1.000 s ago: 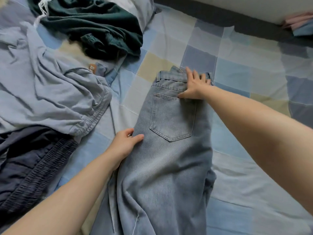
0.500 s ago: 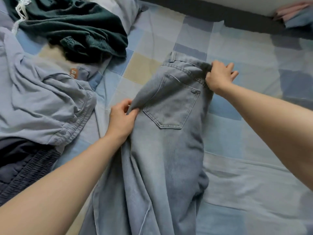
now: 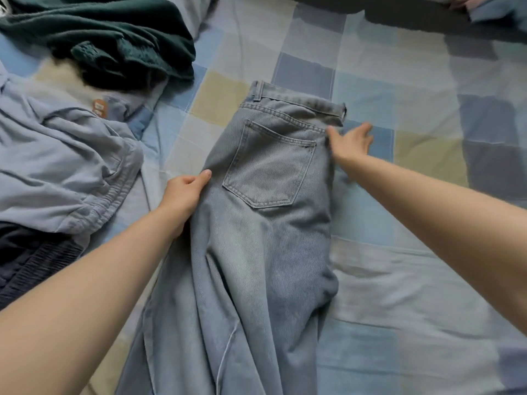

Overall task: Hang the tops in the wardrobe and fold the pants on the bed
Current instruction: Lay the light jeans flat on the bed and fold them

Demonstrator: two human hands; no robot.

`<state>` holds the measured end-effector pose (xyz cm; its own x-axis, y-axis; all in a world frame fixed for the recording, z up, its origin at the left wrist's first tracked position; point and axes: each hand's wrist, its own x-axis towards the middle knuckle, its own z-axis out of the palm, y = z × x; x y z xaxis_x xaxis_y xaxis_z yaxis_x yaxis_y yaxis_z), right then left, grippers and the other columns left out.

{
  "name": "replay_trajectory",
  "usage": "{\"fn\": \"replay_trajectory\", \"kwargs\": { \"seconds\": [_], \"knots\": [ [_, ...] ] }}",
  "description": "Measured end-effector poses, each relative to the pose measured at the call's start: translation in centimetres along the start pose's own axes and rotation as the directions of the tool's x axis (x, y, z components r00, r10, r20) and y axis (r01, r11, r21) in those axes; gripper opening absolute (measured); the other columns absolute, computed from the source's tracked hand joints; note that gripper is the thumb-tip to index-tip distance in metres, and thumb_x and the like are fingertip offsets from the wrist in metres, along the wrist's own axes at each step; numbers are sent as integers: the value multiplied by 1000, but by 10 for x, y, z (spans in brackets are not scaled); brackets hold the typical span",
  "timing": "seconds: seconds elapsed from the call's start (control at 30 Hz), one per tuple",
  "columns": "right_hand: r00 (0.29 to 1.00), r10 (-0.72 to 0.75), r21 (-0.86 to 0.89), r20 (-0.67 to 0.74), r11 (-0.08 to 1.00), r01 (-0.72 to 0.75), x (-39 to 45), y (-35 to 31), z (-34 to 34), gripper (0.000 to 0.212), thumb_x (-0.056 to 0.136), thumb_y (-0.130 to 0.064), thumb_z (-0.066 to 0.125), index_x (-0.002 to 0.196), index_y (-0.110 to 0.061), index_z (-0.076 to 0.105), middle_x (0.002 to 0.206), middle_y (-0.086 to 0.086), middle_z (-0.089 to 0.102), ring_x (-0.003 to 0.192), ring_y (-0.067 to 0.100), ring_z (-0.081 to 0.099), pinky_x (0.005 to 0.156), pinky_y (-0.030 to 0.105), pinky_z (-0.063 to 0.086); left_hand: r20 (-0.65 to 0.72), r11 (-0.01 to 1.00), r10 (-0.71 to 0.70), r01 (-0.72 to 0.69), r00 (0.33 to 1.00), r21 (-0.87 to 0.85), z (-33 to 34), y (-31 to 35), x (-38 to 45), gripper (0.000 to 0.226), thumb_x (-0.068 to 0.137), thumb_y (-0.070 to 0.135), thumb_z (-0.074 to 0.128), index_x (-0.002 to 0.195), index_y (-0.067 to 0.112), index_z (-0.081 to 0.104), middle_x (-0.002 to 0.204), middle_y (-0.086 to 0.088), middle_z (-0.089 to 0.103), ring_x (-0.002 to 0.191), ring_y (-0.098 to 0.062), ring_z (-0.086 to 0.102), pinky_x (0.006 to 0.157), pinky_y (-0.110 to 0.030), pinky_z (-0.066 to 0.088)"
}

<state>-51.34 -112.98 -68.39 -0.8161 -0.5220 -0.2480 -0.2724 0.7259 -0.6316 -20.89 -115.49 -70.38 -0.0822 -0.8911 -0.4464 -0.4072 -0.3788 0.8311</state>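
Left hand (image 3: 186, 192), fingers curled and thumb extended, gripping the left folded edge of the light blue washed-denim jeans (image 3: 256, 238) just below hip level. Right hand (image 3: 349, 143), blurred, fingers spread and straight, laid at the right edge of the jeans just under the waistband; whether touching the cloth or the sheet beside it, not discernible. Jeans folded lengthwise, one leg over the other, back patch pocket (image 3: 269, 166) uppermost between the two hands, waistband with belt loop at the far end, legs running toward the viewer and out of frame at the bottom. Jeans lying flat on the checked bedsheet of pale blue, beige and grey squares (image 3: 413, 115), near mid-bed. To the left, well apart from the jeans: a crumpled pale blue-grey garment with an elastic hem (image 3: 62, 166); nearer the viewer, touching it, a dark navy garment with a gathered waistband (image 3: 31, 260); beyond, a dark green fleecy garment (image 3: 108, 38), heaped.
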Motion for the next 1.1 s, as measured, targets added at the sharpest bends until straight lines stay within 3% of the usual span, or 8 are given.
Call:
{"fn": "replay_trajectory", "kwargs": {
  "seconds": [0.17, 0.33, 0.47, 0.53, 0.63, 0.8, 1.0, 1.1],
  "knots": [
    [973, -33, -160, 227, 985, 71, -74, 67, 15, 75, 87, -68, 42, 125, -3, 44, 129, 21, 54, 118, 40, 51, 90, 40, 40, 113, 986, -140, 149, 984, -76, -17, -22, -32, 12, 84, 25, 74, 86, 14, 68, 77, -1, 65, 66, -14, 60, 47, -19, 49],
    [945, -58, -118, 321, 988, 100, -103, 108, -8, 26, 98, -28, 47, 95, -7, 62, 97, 19, 66, 99, 36, 60, 70, 32, 36, 171, 967, -255, 249, 952, 56, -45, -67, -81, 19, 88, 21, 70, 77, 6, 64, 69, -9, 57, 58, -15, 55, 42, -19, 48],
    [960, 44, 140, 277, 986, -86, -104, 107, -21, 23, 98, -13, 47, 76, -11, 55, 73, 5, 55, 76, 18, 49, 53, 24, 35, 3, 976, -215, 215, 977, -40, -51, -71, -97, 26, 85, 25, 75, 65, 14, 62, 52, 3, 57, 46, -7, 50, 40, -16, 44],
    [944, 212, 374, 254, 878, -298, -118, 110, -18, 29, 97, -9, 44, 69, -12, 46, 72, 11, 53, 66, 19, 48, 48, 21, 39, 31, 970, -226, 228, 974, -87, -44, -70, -107, 33, 85, 30, 74, 62, 19, 53, 48, 5, 49, 41, -5, 44, 42, -20, 40],
    [920, 298, 364, 253, 852, -376, -172, 138, -21, 30, 95, -15, 49, 65, -15, 45, 72, 12, 52, 64, 19, 48, 53, 29, 39, 75, 936, -294, 303, 953, -178, -42, -77, -143, 27, 86, 33, 72, 73, 19, 53, 61, -2, 48, 50, -10, 46, 51, -25, 42],
    [801, 272, 230, 534, 865, -447, -295, 194, -49, 35, 99, -25, 47, 66, -16, 43, 58, 4, 45, 51, 16, 41, 47, 25, 34, 236, 853, -458, 498, 857, -157, -41, -100, -237, 17, 87, 16, 71, 81, 15, 55, 70, -6, 67, 53, -15, 64, 59, -28, 59],
    [496, 320, -50, 807, 874, -483, -385, 220, -78, 14, 99, -22, 47, 92, -12, 54, 87, 9, 58, 70, 17, 54, 57, 25, 42, 440, 763, -562, 644, 701, -51, -8, -115, -348, 18, 92, 15, 64, 106, 4, 63, 95, -15, 68, 81, -26, 64, 88, -39, 54],
    [519, 334, -93, 787, 896, -435, -407, 231, -85, 23, 97, -19, 51, 119, -11, 52, 106, 9, 59, 82, 19, 58, 56, 23, 46, 489, 762, -566, 647, 663, 4, 6, -119, -389, 24, 96, 16, 59, 116, 3, 61, 100, -11, 73, 91, -25, 67, 95, -40, 50]
  ]
}}
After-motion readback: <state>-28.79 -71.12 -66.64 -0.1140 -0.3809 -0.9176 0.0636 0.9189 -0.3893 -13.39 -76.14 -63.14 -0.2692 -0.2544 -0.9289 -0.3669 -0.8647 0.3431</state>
